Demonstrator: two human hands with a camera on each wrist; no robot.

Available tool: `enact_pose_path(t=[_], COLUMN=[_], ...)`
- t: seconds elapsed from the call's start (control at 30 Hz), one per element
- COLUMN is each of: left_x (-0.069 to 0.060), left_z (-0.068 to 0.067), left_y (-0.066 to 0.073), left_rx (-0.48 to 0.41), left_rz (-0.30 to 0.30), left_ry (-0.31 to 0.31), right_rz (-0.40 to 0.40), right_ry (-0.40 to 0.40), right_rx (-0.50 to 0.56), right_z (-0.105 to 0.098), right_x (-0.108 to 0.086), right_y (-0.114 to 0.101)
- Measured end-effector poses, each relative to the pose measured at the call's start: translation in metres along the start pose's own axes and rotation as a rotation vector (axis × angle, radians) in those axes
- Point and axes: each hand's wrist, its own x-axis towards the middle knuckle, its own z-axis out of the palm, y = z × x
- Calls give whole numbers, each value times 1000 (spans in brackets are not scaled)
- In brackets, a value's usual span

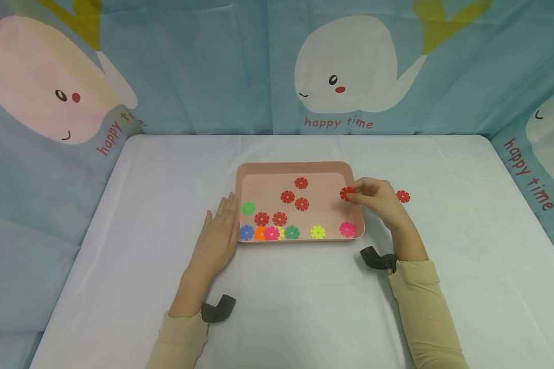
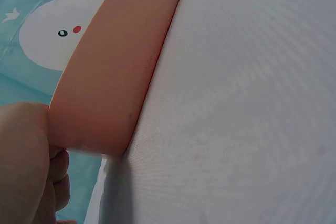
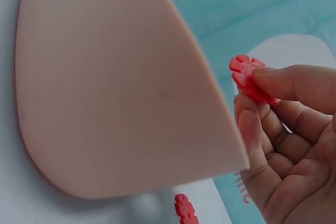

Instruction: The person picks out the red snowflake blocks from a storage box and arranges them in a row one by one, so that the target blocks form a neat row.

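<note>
My right hand [image 1: 382, 204] pinches a red snowflake disc [image 1: 345, 193] between thumb and fingers, over the right rim of a pink tray [image 1: 295, 167]. In the right wrist view that held disc [image 3: 243, 72] shows its notched, petal-like edge. My left hand [image 1: 216, 236] rests against the tray's left side with its fingers extended. Several red discs [image 1: 288, 197] lie flat around the tray's middle. Along its front wall are blue [image 1: 246, 232], orange [image 1: 260, 233], pink [image 1: 272, 233], yellow [image 1: 318, 232] and dark green [image 1: 292, 232] discs, some overlapping. A light green disc [image 1: 248, 208] lies near the left wall.
One more red disc [image 1: 403, 196] lies on the white table [image 1: 304, 297], right of the tray and beyond my right hand. Blue curtains [image 1: 203, 66] with whale prints stand along the table's back and sides. Each wrist carries a dark camera mount [image 1: 219, 309].
</note>
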Motion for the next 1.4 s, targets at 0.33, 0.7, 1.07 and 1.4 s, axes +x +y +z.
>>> enact_pose_path(t=[0.33,0.7,1.07,1.4], left_x=[0,0,0,0], left_z=[0,0,1,1], left_y=[0,0,-1,-1], left_rx=[0,7,-1,-2], left_rz=[0,7,10,5], left_ry=[3,7,2,-6], right_rz=[17,34,38,29], right_ry=[41,60,67,96], right_rx=[-11,2,48,19], right_z=[-6,-11,-19,-25], right_x=[0,-1,-2,-2], right_y=[3,6,15,21])
